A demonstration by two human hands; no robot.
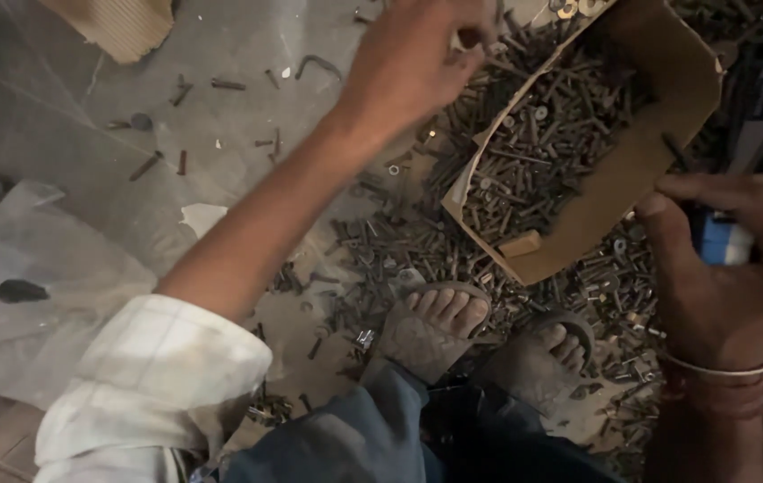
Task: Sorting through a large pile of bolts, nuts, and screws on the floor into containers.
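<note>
torn cardboard box [640, 170] holds dark bolts [533, 152]; left hand [413, 67] pinches one above it, right hand [725, 268] grips a blue-white object [723, 241].

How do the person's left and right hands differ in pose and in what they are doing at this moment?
The left hand is stretched far forward over the loose bolts on the floor, fingers pinched together; the right hand stays close in. The right hand grips a blue-and-white object, while what the left pinches is too small to tell. The left arm has a rolled sleeve, the right a wrist bangle. Both are bare.

Dull, perhaps rusty metal bolts [538, 134]
</note>
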